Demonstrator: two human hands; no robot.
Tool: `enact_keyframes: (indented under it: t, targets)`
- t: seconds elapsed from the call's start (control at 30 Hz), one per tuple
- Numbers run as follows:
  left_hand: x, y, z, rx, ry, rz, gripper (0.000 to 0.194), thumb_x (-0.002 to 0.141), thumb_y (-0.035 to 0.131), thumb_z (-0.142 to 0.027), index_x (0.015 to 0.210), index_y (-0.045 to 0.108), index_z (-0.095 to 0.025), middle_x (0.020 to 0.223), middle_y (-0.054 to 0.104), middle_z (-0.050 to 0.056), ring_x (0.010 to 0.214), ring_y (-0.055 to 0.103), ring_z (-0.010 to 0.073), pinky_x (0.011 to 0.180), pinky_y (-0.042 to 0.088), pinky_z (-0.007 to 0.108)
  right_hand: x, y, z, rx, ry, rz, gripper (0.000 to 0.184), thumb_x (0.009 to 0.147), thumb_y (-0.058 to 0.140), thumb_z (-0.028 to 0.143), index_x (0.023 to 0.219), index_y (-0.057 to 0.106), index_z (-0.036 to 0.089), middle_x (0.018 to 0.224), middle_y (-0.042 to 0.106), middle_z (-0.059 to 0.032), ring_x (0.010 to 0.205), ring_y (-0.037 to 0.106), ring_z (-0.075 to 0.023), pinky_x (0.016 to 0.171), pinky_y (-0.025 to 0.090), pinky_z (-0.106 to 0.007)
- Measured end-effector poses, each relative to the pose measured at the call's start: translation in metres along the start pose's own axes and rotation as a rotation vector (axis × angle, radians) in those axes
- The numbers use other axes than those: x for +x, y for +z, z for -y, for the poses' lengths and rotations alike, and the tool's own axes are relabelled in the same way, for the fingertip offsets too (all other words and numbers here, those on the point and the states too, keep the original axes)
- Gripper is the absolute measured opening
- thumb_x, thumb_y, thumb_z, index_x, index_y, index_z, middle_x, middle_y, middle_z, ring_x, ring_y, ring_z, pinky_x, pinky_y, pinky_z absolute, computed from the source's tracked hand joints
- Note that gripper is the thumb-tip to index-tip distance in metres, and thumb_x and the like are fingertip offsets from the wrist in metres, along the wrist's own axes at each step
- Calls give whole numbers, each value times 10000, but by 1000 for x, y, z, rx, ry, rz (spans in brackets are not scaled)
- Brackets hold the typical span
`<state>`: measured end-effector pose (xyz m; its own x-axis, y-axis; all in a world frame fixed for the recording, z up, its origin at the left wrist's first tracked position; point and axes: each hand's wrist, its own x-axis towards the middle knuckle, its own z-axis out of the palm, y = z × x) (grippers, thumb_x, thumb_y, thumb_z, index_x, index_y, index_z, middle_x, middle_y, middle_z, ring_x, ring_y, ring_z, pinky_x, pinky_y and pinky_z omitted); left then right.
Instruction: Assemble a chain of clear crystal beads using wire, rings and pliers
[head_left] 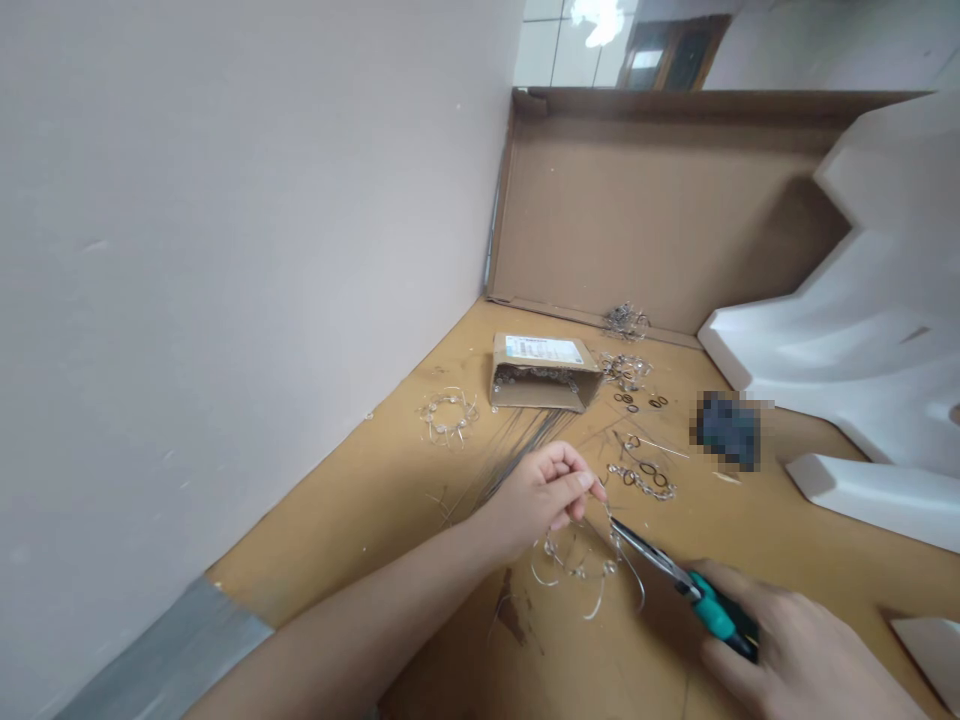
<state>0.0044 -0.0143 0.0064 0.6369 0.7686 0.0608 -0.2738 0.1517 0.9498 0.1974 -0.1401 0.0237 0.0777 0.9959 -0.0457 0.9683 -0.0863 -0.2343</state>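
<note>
My left hand (559, 485) is closed, its thumb and fingers pinching the upper end of a beaded wire ring (579, 572). Clear beads and curling wire ends hang from that ring below the fingers. In my right hand (787, 640) is a pair of long-nose pliers (675, 575) with teal and black handles. The tips of the pliers meet the wire just below my left fingertips; whether the jaws are fully closed on it is too small to tell. Behind my left hand, a bundle of straight grey wires (525, 445) lies on the table.
A small cardboard box (544, 352) on its side holds clear beads. Another beaded ring (448, 415) lies left of it. Dark rings and a bead chain (660, 490) lie to the right, near a blurred dark object (726, 430). White foam (885, 490) borders the right; a wall stands left.
</note>
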Motion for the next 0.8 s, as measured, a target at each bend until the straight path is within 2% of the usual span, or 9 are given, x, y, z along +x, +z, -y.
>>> enact_keyframes:
  t: [0.27,0.47,0.73,0.8]
  targets:
    - [-2,1,-2,-27,-2,40,279,727,614,-378,727,444,-157,727,604,19,483,427,36,382,266,156,0,-4,11,105,-33,51,203,674,437,212,707,627,273,520,605,23,484,579,-194,494,446,-276]
    - [-2,0,-2,-34,-3,59,292,725,620,-390,720,441,-160,720,601,15,484,427,37,386,270,156,0,-3,11,188,-72,41,179,658,432,230,620,603,266,502,586,15,459,546,-190,444,423,-260]
    - [-2,1,3,-31,7,45,274,734,613,-379,735,455,-155,730,603,15,484,420,37,384,268,154,-6,23,4,90,-16,-55,173,665,391,216,608,548,258,519,601,27,470,551,-177,467,411,-246]
    - [-2,2,3,-20,10,35,283,731,615,-391,731,460,-155,730,603,13,479,422,36,384,273,153,-7,28,5,30,-3,-135,165,663,391,210,596,535,256,526,613,24,464,546,-176,449,400,-241]
